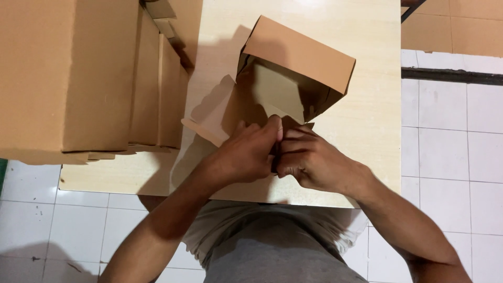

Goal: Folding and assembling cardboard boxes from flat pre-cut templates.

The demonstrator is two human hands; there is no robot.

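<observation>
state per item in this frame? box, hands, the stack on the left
small cardboard box: half-folded, open toward the person, near flap unfolded.
left hand: closed grip on the box's near flap, touching the right hand.
right hand: closed grip on the same flap edge.
large cardboard boxes: stacked on the table's left side, untouched.
table: light wood, bearing all of it.

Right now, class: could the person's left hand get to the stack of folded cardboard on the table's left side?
Probably yes. The left hand grips the small box with the right hand, but only bare table separates it from the stack.
</observation>
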